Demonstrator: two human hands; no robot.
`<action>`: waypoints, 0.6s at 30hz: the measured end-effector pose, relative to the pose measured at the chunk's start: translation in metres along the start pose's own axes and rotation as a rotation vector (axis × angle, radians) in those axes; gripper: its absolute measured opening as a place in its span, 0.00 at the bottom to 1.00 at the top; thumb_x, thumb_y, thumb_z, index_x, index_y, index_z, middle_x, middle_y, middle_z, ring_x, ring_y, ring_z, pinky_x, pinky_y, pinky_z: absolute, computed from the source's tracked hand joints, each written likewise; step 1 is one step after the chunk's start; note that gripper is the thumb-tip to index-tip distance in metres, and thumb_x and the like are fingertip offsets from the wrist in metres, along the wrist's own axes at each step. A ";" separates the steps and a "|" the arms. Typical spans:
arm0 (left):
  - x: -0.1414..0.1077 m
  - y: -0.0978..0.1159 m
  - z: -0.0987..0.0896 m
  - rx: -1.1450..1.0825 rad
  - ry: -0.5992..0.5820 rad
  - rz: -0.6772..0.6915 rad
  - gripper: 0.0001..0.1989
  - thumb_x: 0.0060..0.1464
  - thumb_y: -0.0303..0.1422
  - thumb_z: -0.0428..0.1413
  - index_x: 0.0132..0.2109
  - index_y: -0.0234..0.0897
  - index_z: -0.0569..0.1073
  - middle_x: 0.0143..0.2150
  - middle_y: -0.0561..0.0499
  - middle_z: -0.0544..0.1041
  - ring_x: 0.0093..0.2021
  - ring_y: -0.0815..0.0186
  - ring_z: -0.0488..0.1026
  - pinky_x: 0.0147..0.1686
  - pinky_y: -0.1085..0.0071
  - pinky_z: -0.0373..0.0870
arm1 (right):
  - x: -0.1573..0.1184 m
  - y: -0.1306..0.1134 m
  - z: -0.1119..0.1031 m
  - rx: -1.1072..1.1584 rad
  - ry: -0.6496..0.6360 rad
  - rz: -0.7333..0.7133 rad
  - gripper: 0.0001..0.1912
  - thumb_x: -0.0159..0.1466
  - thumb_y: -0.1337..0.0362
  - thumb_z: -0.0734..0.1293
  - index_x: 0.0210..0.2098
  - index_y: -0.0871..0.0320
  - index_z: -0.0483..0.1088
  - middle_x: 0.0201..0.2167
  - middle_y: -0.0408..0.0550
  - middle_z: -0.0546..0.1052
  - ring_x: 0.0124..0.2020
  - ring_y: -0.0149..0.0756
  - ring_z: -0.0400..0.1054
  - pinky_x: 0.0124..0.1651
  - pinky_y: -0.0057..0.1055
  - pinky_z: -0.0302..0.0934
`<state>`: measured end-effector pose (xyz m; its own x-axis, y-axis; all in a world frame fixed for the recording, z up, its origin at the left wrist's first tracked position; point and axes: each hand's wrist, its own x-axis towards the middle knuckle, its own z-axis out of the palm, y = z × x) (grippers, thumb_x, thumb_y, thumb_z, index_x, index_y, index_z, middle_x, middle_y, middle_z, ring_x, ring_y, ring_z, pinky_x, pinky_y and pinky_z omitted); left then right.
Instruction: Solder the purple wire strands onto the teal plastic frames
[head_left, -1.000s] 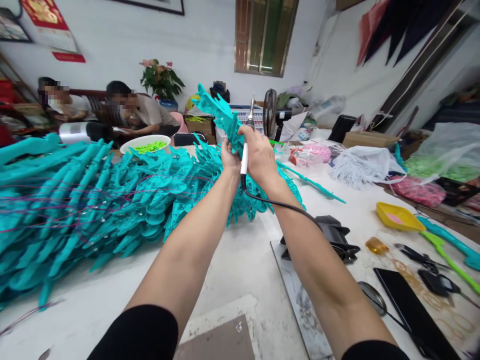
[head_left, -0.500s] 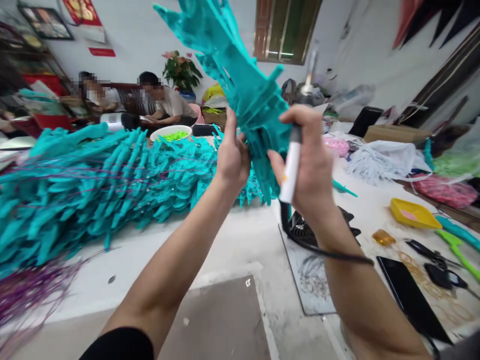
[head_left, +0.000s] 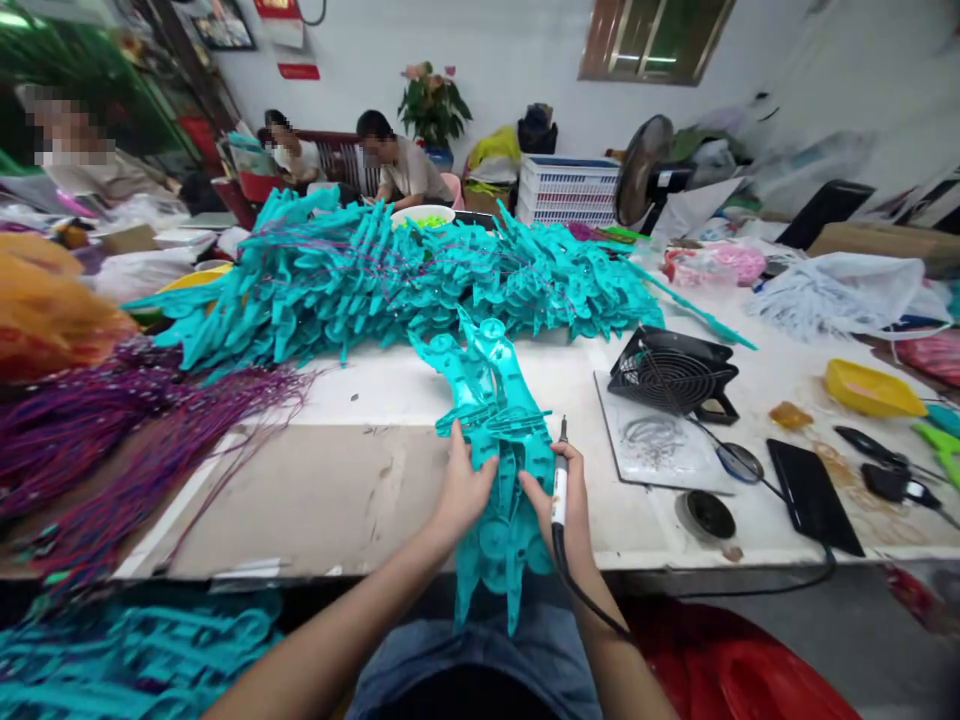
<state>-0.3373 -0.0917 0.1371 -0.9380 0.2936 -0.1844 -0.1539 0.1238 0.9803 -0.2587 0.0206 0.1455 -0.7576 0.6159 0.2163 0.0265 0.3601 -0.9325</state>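
Note:
A bundle of teal moulded plastic parts [head_left: 480,385] lies at the front edge of the table, its lower pointed ends hanging over the edge above my lap. My left hand [head_left: 463,490] grips its left side, thumb on top. On the other side, my right hand [head_left: 576,515] holds a soldering iron [head_left: 559,490] with a white handle, metal tip pointing up and away. The thumb of that same hand presses against the teal parts. Fingers underneath the bundle are hidden. Behind it, a long heap of similar teal parts [head_left: 360,270] with purple wires stretches across the table.
To the right stand a black fan [head_left: 671,370] on a white board [head_left: 652,450], a round tin [head_left: 709,515], a phone [head_left: 814,495] and a yellow tray [head_left: 874,388]. Purple wire bundles [head_left: 210,430] lie left. The iron's cord [head_left: 581,595] runs along my right forearm. Several people sit beyond.
Both hands have come down and towards me with the teal parts, from raised in front of the camera to the table's front edge. The soldering iron has stayed in my right hand.

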 end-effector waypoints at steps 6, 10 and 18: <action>-0.005 -0.010 -0.002 0.027 -0.079 0.003 0.46 0.52 0.35 0.55 0.70 0.35 0.38 0.68 0.40 0.56 0.69 0.57 0.52 0.64 0.61 0.56 | -0.007 0.010 -0.009 -0.023 0.018 0.007 0.25 0.52 0.57 0.70 0.47 0.50 0.60 0.37 0.43 0.71 0.32 0.37 0.68 0.35 0.35 0.65; -0.010 -0.026 -0.003 -0.068 -0.073 -0.033 0.44 0.51 0.34 0.57 0.69 0.34 0.44 0.65 0.36 0.61 0.65 0.54 0.60 0.61 0.59 0.61 | -0.017 0.023 -0.015 -0.030 -0.017 0.048 0.25 0.54 0.57 0.70 0.48 0.51 0.59 0.33 0.41 0.70 0.29 0.33 0.66 0.33 0.32 0.64; 0.015 -0.012 -0.053 0.081 -0.141 -0.043 0.37 0.49 0.31 0.59 0.65 0.36 0.55 0.54 0.40 0.74 0.52 0.57 0.73 0.51 0.62 0.70 | 0.008 0.045 -0.035 -0.025 0.067 0.098 0.26 0.53 0.57 0.69 0.49 0.53 0.59 0.31 0.39 0.69 0.29 0.33 0.65 0.34 0.31 0.62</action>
<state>-0.3660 -0.1386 0.1261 -0.8772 0.4158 -0.2400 -0.1623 0.2137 0.9633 -0.2405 0.0661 0.1156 -0.7055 0.6938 0.1444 0.1150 0.3132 -0.9427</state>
